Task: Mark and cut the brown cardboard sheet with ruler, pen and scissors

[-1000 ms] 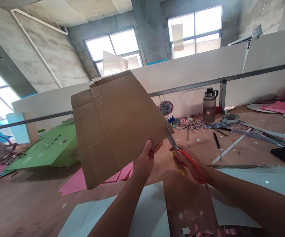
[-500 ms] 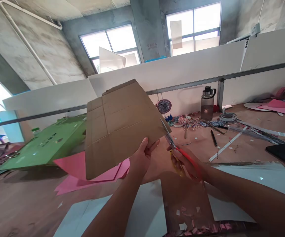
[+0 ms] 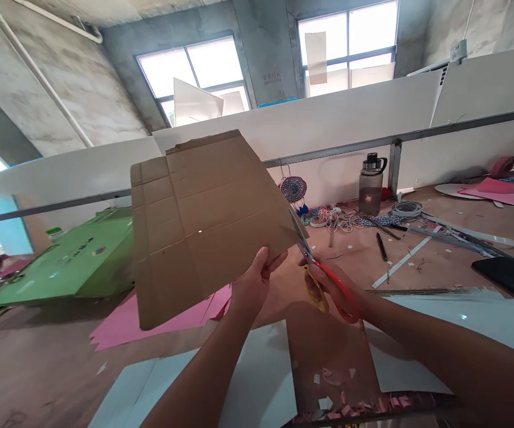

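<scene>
My left hand (image 3: 252,284) grips the lower right edge of a creased brown cardboard sheet (image 3: 203,220) and holds it upright above the table. Red and yellow scissors (image 3: 317,270) are in my right hand (image 3: 334,292), fingers through the handles. Their blades meet the cardboard's right corner. Both forearms reach in from the bottom of the view.
Pink paper (image 3: 158,312) and a green box (image 3: 67,261) lie at left on the brown table (image 3: 38,362). White sheets (image 3: 261,380) and paper scraps lie near me. A water bottle (image 3: 370,187), cords, a pen (image 3: 381,245), a ruler and a black phone (image 3: 508,274) sit at right.
The cardboard dipped and tilted, then rose back to a more upright hold. The scissors stayed at its right corner. The view drifted slightly left.
</scene>
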A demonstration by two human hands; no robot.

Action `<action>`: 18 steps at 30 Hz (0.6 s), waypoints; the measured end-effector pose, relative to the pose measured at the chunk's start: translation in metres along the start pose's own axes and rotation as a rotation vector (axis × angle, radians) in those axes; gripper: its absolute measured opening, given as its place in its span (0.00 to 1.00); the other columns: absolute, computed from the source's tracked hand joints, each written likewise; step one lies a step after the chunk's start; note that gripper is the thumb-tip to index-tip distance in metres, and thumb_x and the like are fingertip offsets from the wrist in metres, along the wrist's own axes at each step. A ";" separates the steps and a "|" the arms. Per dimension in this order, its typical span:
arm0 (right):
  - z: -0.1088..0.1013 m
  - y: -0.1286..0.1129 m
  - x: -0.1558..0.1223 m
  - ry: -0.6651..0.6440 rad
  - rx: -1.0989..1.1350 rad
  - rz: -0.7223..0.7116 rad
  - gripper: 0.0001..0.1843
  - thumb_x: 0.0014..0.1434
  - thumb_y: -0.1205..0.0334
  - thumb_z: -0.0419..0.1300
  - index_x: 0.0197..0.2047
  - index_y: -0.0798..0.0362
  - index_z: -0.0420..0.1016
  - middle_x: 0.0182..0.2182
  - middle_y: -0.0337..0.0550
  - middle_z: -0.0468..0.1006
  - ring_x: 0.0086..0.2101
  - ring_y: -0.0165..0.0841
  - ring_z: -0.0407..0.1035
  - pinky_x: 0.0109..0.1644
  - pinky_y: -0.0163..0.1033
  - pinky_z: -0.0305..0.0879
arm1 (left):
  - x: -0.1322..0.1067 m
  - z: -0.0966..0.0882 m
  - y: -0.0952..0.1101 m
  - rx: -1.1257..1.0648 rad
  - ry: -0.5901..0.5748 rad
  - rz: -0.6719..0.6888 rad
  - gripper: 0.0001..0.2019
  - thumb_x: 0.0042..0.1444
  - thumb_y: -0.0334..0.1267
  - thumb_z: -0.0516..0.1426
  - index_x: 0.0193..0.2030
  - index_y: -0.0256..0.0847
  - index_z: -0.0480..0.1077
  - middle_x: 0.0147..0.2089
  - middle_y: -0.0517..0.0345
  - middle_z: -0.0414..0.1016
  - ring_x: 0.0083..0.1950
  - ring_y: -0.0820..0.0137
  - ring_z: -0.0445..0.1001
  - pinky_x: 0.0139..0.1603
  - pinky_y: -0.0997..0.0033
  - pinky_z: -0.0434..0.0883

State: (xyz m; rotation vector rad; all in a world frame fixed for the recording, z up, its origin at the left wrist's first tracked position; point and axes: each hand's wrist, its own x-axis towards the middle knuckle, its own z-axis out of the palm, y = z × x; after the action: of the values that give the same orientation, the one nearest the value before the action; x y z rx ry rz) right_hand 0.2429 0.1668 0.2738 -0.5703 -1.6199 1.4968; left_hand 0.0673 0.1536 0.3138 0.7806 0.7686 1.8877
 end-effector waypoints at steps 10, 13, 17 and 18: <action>-0.007 -0.002 0.002 -0.015 -0.078 -0.029 0.20 0.66 0.41 0.48 0.47 0.49 0.63 0.27 0.34 0.65 0.23 0.27 0.61 0.26 0.35 0.60 | -0.004 -0.001 -0.004 0.057 0.026 -0.019 0.15 0.45 0.34 0.69 0.42 0.42 0.77 0.44 0.58 0.82 0.52 0.58 0.78 0.57 0.56 0.74; -0.007 -0.005 0.001 -0.002 -0.092 -0.032 0.20 0.65 0.41 0.48 0.45 0.49 0.62 0.25 0.33 0.63 0.22 0.27 0.59 0.26 0.34 0.59 | -0.004 0.000 -0.003 0.053 0.053 -0.022 0.11 0.46 0.33 0.69 0.39 0.43 0.77 0.43 0.60 0.82 0.52 0.60 0.79 0.58 0.59 0.74; -0.005 -0.006 0.001 0.024 -0.108 -0.024 0.18 0.65 0.42 0.49 0.39 0.49 0.60 0.23 0.31 0.60 0.21 0.25 0.56 0.24 0.33 0.56 | -0.006 0.003 -0.001 0.031 0.019 -0.040 0.11 0.46 0.33 0.69 0.37 0.41 0.76 0.41 0.59 0.82 0.51 0.58 0.79 0.59 0.54 0.72; -0.005 -0.007 0.001 0.031 -0.107 -0.013 0.18 0.65 0.42 0.49 0.38 0.49 0.59 0.23 0.30 0.60 0.20 0.25 0.55 0.23 0.33 0.56 | -0.006 0.003 -0.001 0.027 0.015 -0.048 0.10 0.45 0.32 0.69 0.36 0.40 0.76 0.40 0.59 0.82 0.51 0.58 0.79 0.59 0.52 0.72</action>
State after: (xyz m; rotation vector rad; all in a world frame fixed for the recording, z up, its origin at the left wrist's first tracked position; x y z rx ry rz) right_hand 0.2472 0.1694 0.2802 -0.6384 -1.6839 1.3917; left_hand 0.0729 0.1488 0.3138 0.7586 0.8166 1.8459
